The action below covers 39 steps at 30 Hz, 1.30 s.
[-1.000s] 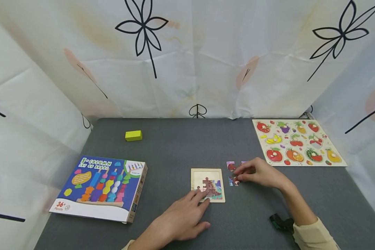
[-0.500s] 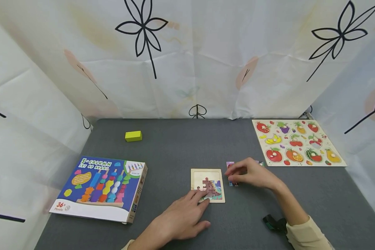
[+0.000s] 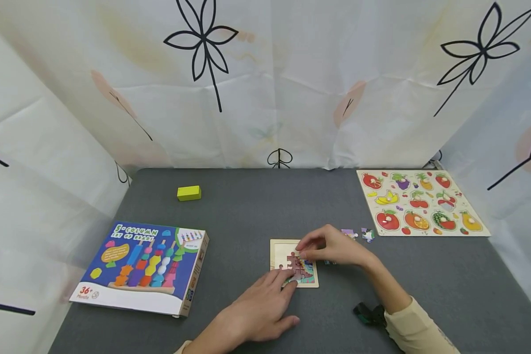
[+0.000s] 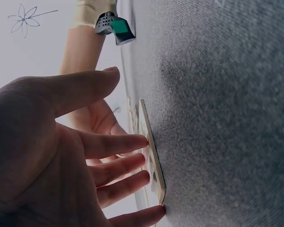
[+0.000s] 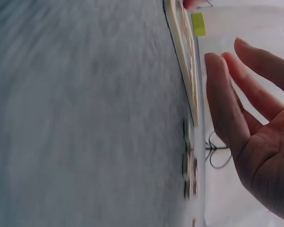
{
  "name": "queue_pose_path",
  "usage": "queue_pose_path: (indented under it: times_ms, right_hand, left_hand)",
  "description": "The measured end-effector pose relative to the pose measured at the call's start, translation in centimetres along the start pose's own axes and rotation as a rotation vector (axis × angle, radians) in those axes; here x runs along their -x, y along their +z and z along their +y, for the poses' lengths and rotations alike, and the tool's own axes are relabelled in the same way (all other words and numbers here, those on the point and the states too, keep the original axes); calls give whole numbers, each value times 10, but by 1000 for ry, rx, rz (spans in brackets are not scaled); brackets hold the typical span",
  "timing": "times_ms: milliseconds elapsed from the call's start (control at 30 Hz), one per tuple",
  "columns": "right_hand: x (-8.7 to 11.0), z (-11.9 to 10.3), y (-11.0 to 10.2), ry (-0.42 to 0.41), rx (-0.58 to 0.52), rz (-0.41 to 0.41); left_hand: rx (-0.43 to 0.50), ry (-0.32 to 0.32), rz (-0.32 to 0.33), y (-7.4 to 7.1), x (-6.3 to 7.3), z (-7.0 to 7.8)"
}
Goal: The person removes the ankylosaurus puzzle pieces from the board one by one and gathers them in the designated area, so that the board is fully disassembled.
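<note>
A small wooden puzzle tray (image 3: 279, 247) lies mid-table, its lower right part filled with joined brown and coloured pieces. My left hand (image 3: 263, 307) rests its fairly straight fingertips on the tray's lower left; the left wrist view shows these fingers (image 4: 120, 163) against the tray edge. Above the tray's upper right, my right hand (image 3: 338, 248) pinches a small jigsaw piece (image 3: 297, 253) between thumb and fingers, mostly hidden. In the right wrist view the piece cannot be seen between the fingertips. Loose jigsaw pieces (image 3: 349, 233) lie right of the tray, some covered by the right hand.
At left lies a blue bead-set box (image 3: 141, 265). A yellow-green block (image 3: 189, 192) stands at the back left. The fruit puzzle board (image 3: 425, 202) lies at the back right. A black wrist device (image 3: 369, 313) is by the right sleeve. Patterned curtains (image 3: 248, 123) surround the grey table.
My right hand has moved left from the loose pieces to above the tray, fingers pinched, uncovering pieces near the fruit board. The left hand has stayed on the tray.
</note>
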State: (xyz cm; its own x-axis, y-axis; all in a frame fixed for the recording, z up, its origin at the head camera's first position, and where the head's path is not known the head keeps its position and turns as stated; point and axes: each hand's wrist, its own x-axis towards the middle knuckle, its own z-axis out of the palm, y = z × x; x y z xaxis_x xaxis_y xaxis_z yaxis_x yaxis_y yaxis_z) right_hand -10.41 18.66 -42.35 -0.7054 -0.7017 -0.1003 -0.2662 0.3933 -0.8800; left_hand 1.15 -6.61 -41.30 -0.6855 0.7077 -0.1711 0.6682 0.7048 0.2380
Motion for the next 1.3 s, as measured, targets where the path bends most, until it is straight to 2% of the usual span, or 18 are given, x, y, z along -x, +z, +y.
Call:
queue_pose_path:
  times_ms: [133, 400, 967, 1300]
  right_hand:
    - [-8, -2, 6, 24, 16, -9]
    - [-14, -7, 10, 83, 74, 1]
    - [-21, -11, 15, 92, 123, 8]
    - [-20, -10, 17, 94, 55, 9]
  left_hand:
    - [16, 2, -4, 2, -1, 0]
    - [48, 8, -64, 0, -2, 0]
    - [0, 26, -26, 2, -1, -1]
    - [-6, 27, -30, 2, -3, -2]
